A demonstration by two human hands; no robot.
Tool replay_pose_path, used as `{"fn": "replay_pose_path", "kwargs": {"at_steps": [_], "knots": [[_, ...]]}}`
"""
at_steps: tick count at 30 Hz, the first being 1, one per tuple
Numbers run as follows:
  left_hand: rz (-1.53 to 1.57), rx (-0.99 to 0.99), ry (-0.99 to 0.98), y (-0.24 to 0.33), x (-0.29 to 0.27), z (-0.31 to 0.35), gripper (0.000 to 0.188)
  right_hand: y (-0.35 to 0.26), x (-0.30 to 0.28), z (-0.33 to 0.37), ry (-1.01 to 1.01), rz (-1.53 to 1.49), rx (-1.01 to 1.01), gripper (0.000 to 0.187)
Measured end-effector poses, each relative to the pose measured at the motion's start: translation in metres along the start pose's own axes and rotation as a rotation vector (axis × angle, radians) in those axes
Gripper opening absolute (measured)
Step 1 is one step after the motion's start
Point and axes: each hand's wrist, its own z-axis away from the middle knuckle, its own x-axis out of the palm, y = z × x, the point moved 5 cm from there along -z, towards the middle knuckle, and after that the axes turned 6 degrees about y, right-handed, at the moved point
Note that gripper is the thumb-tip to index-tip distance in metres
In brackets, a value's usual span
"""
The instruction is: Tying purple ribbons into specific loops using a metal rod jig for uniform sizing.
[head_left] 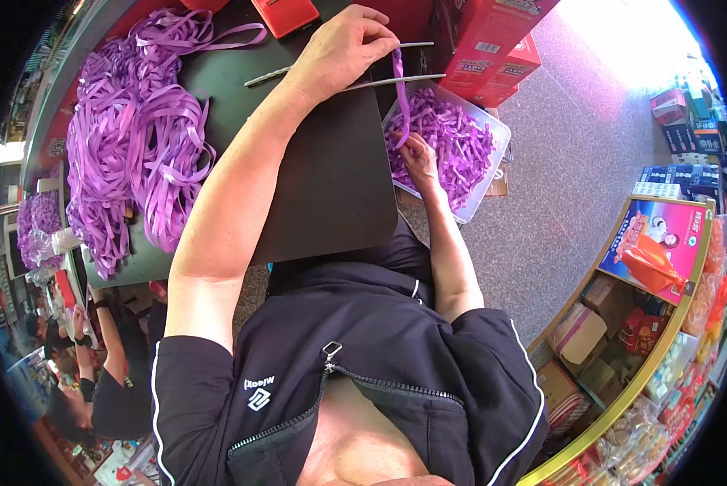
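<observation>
The left hand [349, 50] pinched a purple strip [404, 105] up high, just past the table's [331, 186] right edge; the right hand [420, 159] seemed to pinch it lower, maybe keeping it straight; the tub [501, 144] beneath likely kept bits together.

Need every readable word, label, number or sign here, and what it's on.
I'm not copying wording, just where it sits:
Black shirt: white lettering above a logo, left chest.
Red boxes: pale printing and a barcode label; fine print too small to read.
Pink-and-blue panel: printing, too small to read.
Blue-and-white boxes: too blurred.
Purple ribbon: none visible.
</observation>
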Motion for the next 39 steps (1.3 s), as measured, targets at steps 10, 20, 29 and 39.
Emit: {"fn": "replay_pose_path", "kwargs": {"at_steps": [10,20,29,39], "knots": [[-0.02,0.023,-0.013,0.013,-0.007,0.003,0.024,0.016,-0.007,0.027,-0.057,-0.002,0.118,0.019],[0.037,-0.041,-0.017,0.013,-0.005,0.003,0.022,0.006,-0.005,0.052,0.036,-0.058,-0.007,0.018],[0.021,-0.068,-0.018,0.012,-0.004,0.004,0.021,-0.035,-0.033,0.058,0.18,-0.067,-0.083,0.024],[-0.031,0.02,0.022,-0.009,0.003,-0.001,0.027,-0.12,-0.069,-0.079,0.316,-0.099,-0.212,0.024]]}}
